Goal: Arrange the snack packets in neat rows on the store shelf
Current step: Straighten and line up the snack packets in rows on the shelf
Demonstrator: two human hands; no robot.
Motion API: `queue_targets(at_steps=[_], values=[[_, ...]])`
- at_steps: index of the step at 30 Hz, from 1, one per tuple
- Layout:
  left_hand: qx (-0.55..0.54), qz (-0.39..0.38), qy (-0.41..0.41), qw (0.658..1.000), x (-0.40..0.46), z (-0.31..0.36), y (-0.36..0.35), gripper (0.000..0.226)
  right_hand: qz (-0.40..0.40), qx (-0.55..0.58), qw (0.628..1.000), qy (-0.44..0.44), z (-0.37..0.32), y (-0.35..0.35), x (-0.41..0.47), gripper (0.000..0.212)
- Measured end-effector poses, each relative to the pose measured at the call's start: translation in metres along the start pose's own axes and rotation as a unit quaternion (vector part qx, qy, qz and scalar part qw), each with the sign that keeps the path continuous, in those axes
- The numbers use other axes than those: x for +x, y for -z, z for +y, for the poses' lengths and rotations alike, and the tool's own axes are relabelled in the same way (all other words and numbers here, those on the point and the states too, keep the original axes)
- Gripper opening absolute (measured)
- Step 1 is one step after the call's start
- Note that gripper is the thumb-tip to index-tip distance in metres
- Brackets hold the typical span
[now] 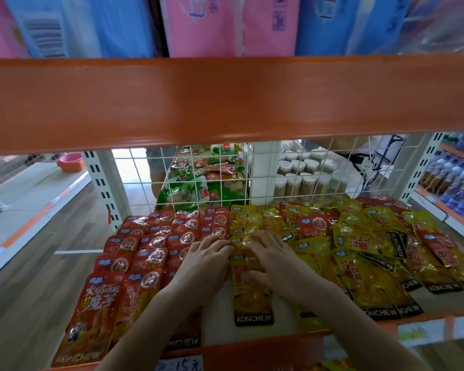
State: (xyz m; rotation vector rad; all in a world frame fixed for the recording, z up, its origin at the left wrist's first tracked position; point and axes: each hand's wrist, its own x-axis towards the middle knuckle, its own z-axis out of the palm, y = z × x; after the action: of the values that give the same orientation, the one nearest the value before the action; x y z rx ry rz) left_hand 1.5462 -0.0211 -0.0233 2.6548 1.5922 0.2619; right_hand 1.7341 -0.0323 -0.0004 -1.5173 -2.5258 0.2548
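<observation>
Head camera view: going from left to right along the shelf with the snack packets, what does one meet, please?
Red packets in neat rows → left hand → yellow packet row under the right hand → mixed heap of yellow and red packets.

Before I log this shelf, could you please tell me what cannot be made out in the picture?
- Head view: the packet under both hands; the left hand and right hand cover it, so their grip is unclear.
- The price tag is cut by the bottom edge.
- The person behind the mesh is hidden by the orange beam.
- Far-right bottles are blurred.
</observation>
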Motion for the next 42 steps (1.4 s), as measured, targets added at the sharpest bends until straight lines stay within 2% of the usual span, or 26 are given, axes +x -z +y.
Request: queue_targets(at_steps=[3, 7, 11, 15, 20, 26, 30, 33, 36, 42], values=[[0.001, -0.002, 0.009, 1.0, 0.004, 0.003, 0.004, 0.044, 0.039, 0.043, 0.998, -0.005, 0.005, 0.004, 0.004, 0.049], [-0.031, 0.03, 0.03, 0.999, 0.009, 0.005, 0.018, 0.039, 0.102, 0.111, 0.985, -0.083, 0.022, 0.011, 0.025, 0.036], [-0.076, 0.06, 0.069, 0.993, 0.029, 0.005, 0.031, 0.034, 0.074, 0.106, 0.981, -0.144, 0.039, 0.011, 0.051, 0.028], [-0.083, 0.035, 0.095, 0.991, 0.056, 0.003, 0.03, 0.029, 0.039, 0.09, 0.982, -0.158, 0.036, 0.01, 0.069, 0.021], [-0.049, -0.013, 0.1, 0.994, 0.066, 0.006, 0.02, 0.027, 0.034, 0.107, 0.982, -0.151, 0.03, 0.01, 0.075, 0.023], [-0.057, 0.019, 0.116, 0.991, 0.059, 0.01, 0.013, 0.034, 0.056, 0.114, 0.982, -0.141, 0.029, 0.006, 0.072, 0.03], [-0.086, 0.041, 0.13, 0.987, 0.058, 0.012, 0.011, 0.034, 0.072, 0.158, 0.977, -0.122, 0.029, 0.014, 0.062, 0.028], [-0.097, 0.072, 0.131, 0.984, 0.056, 0.014, 0.013, 0.033, 0.13, 0.18, 0.967, -0.127, 0.034, 0.023, 0.048, 0.026], [-0.1, 0.092, 0.126, 0.983, 0.056, 0.021, 0.019, 0.032, 0.178, 0.153, 0.963, -0.133, 0.041, 0.032, 0.025, 0.028], [-0.134, 0.118, 0.097, 0.979, 0.044, 0.053, 0.027, 0.032, 0.121, 0.083, 0.98, -0.131, 0.036, 0.024, -0.039, 0.036]])
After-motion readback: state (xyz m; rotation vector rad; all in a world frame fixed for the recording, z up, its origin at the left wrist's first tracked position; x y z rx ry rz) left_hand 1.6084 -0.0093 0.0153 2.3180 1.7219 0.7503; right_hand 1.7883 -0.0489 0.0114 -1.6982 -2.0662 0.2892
